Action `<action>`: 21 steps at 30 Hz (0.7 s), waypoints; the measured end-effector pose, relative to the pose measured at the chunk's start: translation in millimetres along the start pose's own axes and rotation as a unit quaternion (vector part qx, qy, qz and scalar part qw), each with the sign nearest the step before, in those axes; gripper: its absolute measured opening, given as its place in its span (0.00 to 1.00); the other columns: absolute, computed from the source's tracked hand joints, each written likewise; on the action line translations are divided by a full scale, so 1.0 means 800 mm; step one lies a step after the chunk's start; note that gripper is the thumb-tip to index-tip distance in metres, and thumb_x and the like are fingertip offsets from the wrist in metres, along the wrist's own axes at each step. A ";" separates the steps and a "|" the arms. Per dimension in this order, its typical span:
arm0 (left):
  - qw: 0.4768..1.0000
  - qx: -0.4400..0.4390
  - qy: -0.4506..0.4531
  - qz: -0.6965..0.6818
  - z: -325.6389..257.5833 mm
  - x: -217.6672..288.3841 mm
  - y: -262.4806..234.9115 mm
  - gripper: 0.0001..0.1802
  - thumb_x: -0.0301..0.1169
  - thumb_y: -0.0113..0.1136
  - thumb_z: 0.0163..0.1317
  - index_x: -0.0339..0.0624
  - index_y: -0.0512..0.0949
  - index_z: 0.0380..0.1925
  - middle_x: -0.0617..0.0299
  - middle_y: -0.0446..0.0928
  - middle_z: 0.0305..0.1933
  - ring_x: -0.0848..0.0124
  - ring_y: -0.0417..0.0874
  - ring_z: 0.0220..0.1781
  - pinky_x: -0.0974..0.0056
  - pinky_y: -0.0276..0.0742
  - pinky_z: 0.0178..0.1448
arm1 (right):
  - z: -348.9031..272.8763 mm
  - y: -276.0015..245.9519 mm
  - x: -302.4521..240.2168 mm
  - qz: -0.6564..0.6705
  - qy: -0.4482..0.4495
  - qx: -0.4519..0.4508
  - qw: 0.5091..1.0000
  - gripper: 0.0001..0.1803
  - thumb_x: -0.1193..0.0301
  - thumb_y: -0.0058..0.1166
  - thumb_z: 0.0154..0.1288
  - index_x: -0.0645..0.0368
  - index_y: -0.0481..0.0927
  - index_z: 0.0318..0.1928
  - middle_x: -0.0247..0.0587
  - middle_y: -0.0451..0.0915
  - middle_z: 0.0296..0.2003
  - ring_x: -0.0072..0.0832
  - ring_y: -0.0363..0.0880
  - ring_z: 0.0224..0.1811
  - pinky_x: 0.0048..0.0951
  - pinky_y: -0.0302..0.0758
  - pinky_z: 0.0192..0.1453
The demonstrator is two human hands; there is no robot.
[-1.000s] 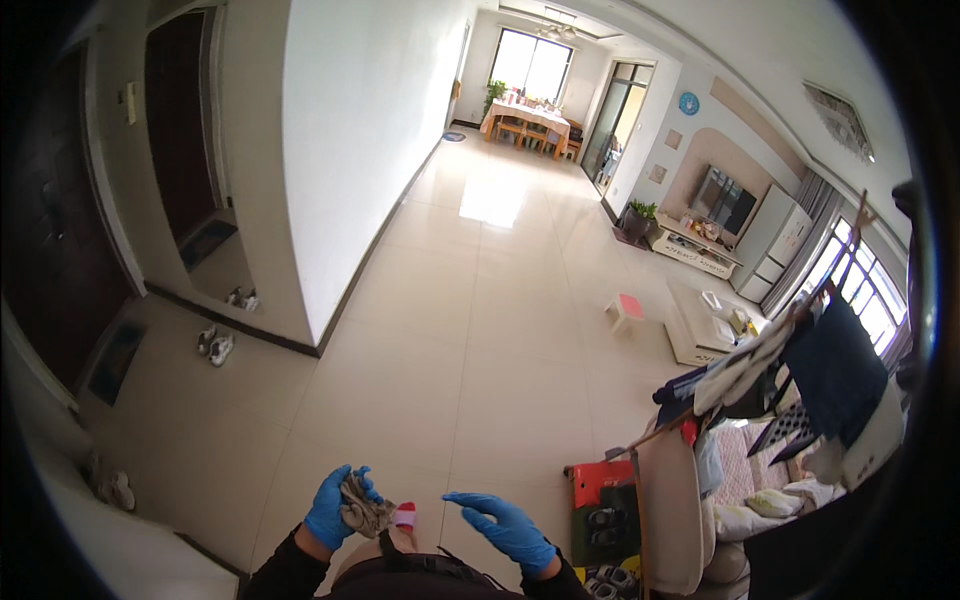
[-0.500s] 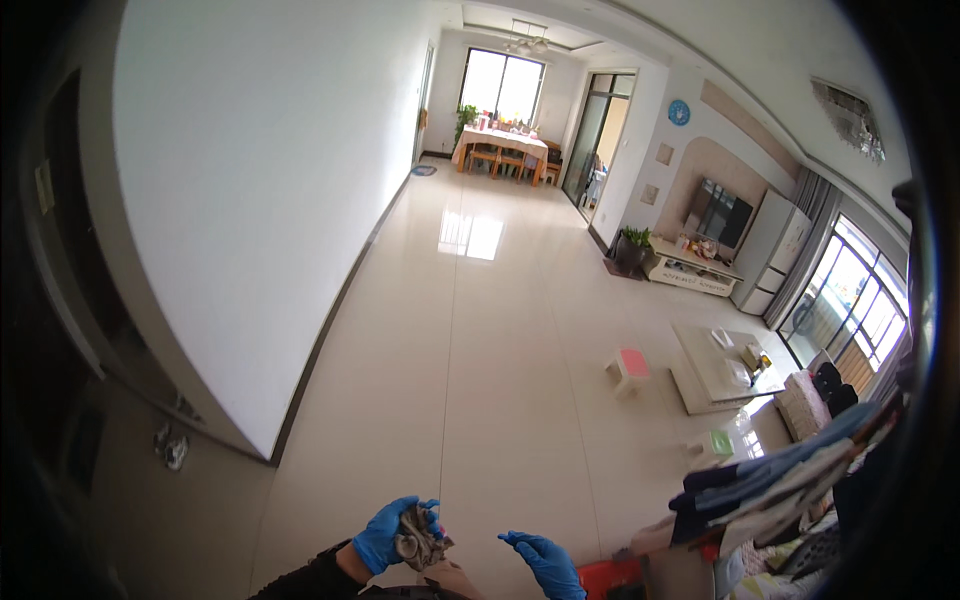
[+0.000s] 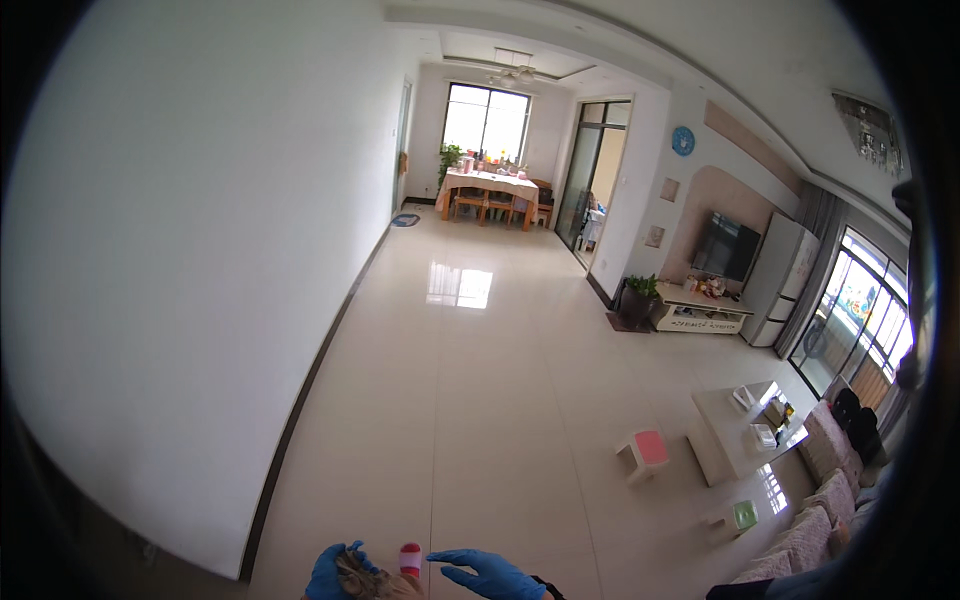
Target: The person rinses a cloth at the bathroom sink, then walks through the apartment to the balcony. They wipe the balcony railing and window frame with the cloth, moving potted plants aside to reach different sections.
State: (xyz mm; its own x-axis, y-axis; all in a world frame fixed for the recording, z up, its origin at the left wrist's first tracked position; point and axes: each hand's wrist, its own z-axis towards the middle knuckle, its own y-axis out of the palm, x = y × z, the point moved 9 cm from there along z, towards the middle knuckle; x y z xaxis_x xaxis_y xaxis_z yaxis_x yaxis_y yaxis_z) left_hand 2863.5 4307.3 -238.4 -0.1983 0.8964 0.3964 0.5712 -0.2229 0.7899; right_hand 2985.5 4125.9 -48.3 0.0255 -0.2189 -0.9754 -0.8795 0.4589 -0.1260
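Crumpled brownish-grey bundle [image 3: 362, 581], cloth maybe, sits right at the bottom edge of the frame, gripped in the left hand [image 3: 332, 573], blue-gloved fingers [image 3: 326, 562] curled around it. Right hand [image 3: 487, 573], also gloved in blue, holds nothing, fingers stretched out flat and close together, pointing left toward a small red and white thing [image 3: 410, 559] poking up between the hands. Honestly can't tell what that is. Both wrists are cut off. Below them is glossy tiled floor [image 3: 480, 400].
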 end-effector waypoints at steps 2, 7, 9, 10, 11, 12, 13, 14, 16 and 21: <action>0.999 0.013 -0.045 -0.015 0.078 0.016 0.007 0.17 0.43 0.41 0.69 0.44 0.75 0.39 0.60 0.79 0.31 0.58 0.81 0.35 0.48 0.79 0.43 | 0.053 -0.063 -0.003 -0.023 0.006 0.045 0.999 0.20 0.62 0.48 0.70 0.64 0.77 0.53 0.50 0.80 0.49 0.37 0.77 0.53 0.34 0.71 0.58; 0.994 -0.007 -0.109 0.026 0.283 0.066 0.132 0.19 0.44 0.42 0.67 0.46 0.75 0.25 0.49 0.77 0.24 0.46 0.81 0.30 0.42 0.78 0.32 | 0.154 -0.232 -0.015 -0.094 0.007 0.221 0.971 0.17 0.63 0.48 0.68 0.62 0.80 0.49 0.48 0.81 0.47 0.37 0.78 0.51 0.33 0.72 0.57; 0.982 -0.027 -0.158 0.103 0.361 0.075 0.201 0.20 0.47 0.42 0.67 0.46 0.75 0.26 0.50 0.77 0.25 0.42 0.81 0.31 0.40 0.78 0.32 | 0.196 -0.290 -0.003 -0.071 0.022 0.256 0.964 0.17 0.63 0.48 0.68 0.61 0.80 0.49 0.48 0.81 0.46 0.37 0.78 0.51 0.33 0.72 0.57; 0.979 -0.036 -0.168 0.106 0.394 0.076 0.232 0.20 0.47 0.41 0.67 0.46 0.75 0.27 0.51 0.77 0.25 0.42 0.81 0.32 0.40 0.78 0.33 | 0.212 -0.314 0.004 -0.055 0.034 0.275 0.959 0.17 0.63 0.48 0.68 0.61 0.80 0.48 0.48 0.81 0.46 0.37 0.78 0.51 0.33 0.72 0.57; 0.976 -0.044 -0.182 0.110 0.428 0.066 0.263 0.20 0.48 0.41 0.67 0.46 0.75 0.28 0.52 0.77 0.25 0.42 0.81 0.32 0.40 0.78 0.33 | 0.226 -0.336 0.009 -0.051 0.045 0.294 0.953 0.17 0.63 0.48 0.68 0.61 0.80 0.48 0.48 0.81 0.46 0.37 0.78 0.50 0.33 0.72 0.57; 0.973 -0.053 -0.196 0.114 0.461 0.053 0.291 0.21 0.48 0.41 0.67 0.46 0.75 0.29 0.52 0.77 0.25 0.42 0.81 0.32 0.40 0.78 0.34 | 0.236 -0.357 0.014 -0.047 0.058 0.314 0.946 0.17 0.63 0.48 0.68 0.62 0.80 0.48 0.48 0.81 0.46 0.37 0.78 0.50 0.33 0.72 0.57; 0.963 -0.088 -0.217 0.133 0.492 0.038 0.319 0.21 0.49 0.41 0.67 0.46 0.74 0.31 0.53 0.76 0.25 0.43 0.81 0.33 0.40 0.78 0.34 | 0.250 -0.380 0.021 -0.042 0.069 0.335 0.939 0.17 0.63 0.48 0.68 0.62 0.80 0.48 0.48 0.81 0.46 0.37 0.78 0.50 0.33 0.72 0.57; 0.958 -0.085 -0.236 0.139 0.526 0.026 0.337 0.20 0.49 0.41 0.67 0.46 0.74 0.31 0.54 0.76 0.25 0.43 0.81 0.33 0.40 0.78 0.34 | 0.267 -0.402 0.029 -0.013 0.070 0.341 0.937 0.17 0.63 0.48 0.68 0.61 0.80 0.48 0.48 0.81 0.46 0.37 0.78 0.50 0.33 0.72 0.57; 0.950 -0.070 -0.268 0.145 0.596 0.002 0.365 0.20 0.49 0.41 0.67 0.45 0.73 0.31 0.54 0.76 0.25 0.44 0.81 0.33 0.41 0.78 0.34 | 0.308 -0.448 0.048 0.044 0.072 0.340 0.937 0.17 0.63 0.48 0.68 0.61 0.80 0.49 0.48 0.81 0.46 0.37 0.78 0.50 0.33 0.72 0.57; 0.962 -0.092 -0.199 0.164 0.748 0.015 0.443 0.20 0.48 0.42 0.67 0.45 0.72 0.29 0.52 0.76 0.25 0.44 0.82 0.34 0.40 0.79 0.35 | 0.442 -0.599 0.055 -0.005 0.085 0.335 0.939 0.19 0.61 0.47 0.69 0.62 0.80 0.49 0.49 0.81 0.47 0.38 0.78 0.51 0.33 0.72 0.57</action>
State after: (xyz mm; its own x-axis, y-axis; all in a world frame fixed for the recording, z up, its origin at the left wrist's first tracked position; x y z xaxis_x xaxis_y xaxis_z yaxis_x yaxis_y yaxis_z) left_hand 3539.9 4468.2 -233.6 0.3100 0.8341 0.4563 0.3940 -0.5495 0.7368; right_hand 3576.4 4200.9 -94.5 -0.0935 -0.3334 -0.9382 -0.3826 0.8819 -0.2753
